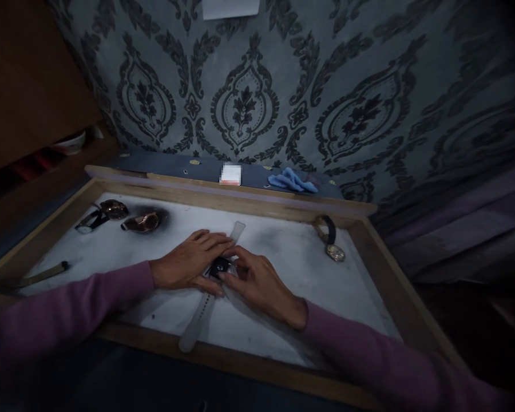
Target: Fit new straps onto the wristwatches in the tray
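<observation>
A wristwatch with a dark round face (220, 268) and a pale translucent strap (192, 331) lies stretched out across the white bottom of a shallow wooden tray. My left hand (187, 260) holds the watch from the left, its fingers over the upper end of the case and its thumb by the lower end. On the other side, my right hand (261, 281) grips the edge of the case between curled fingers and thumb. Parts of the case and upper strap are hidden under my fingers.
Brown watches (142, 221) lie at the tray's left, with a brush-like stick (45, 273) nearer me. At the right are a dark-strapped watch (335, 252) and the tray's wooden wall (405, 297). Behind the tray sit a blue cloth (292, 181) and a small white box (230, 174).
</observation>
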Demonstrator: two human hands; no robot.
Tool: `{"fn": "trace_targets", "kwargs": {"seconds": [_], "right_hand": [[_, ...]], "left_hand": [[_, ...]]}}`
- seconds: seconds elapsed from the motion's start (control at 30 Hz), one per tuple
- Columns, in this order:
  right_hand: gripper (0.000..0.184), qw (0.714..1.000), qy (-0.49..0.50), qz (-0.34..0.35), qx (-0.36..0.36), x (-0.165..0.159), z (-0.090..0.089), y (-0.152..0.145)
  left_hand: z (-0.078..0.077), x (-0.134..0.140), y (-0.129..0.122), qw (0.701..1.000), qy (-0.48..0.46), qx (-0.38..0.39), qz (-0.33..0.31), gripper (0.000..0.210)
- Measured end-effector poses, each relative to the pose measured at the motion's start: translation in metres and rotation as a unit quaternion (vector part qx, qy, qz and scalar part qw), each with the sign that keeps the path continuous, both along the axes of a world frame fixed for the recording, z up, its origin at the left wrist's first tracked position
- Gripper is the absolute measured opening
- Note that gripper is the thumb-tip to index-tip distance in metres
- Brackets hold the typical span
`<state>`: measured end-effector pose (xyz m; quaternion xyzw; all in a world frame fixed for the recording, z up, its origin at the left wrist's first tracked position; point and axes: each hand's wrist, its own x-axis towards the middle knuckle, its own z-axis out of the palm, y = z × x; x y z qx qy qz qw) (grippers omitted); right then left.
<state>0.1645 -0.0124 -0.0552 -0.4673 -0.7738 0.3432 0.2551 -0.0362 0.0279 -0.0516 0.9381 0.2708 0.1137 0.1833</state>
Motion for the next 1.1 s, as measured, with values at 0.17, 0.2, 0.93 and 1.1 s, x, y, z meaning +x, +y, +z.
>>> {"fn": "trace_targets", "kwargs": {"seconds": [0.17,0.2,0.93,1.1], "right_hand": [[0.039,1.000,-0.023,0.005,0.001,-0.001,0.001,0.001],[0.040,1.000,-0.025,0.006,0.002,-0.001,0.001,0.001],[0.007,0.874,0.341,-0.036,-0.345,0.009,0.014,0.014],[0.009,0.837,0.394,-0.030,-0.378,0.010,0.017,0.010]], "left_hand": [[-0.006,0.007,-0.008,0.999,-0.006,0.035,0.034,0.087],[-0.006,0.007,-0.008,0.999,-0.005,0.035,0.035,0.090],[-0.002,-0.001,-0.003,1.000,0.022,0.002,0.014,0.086],[0.003,0.001,-0.005,1.000,0.001,-0.020,0.020,0.081]]}}
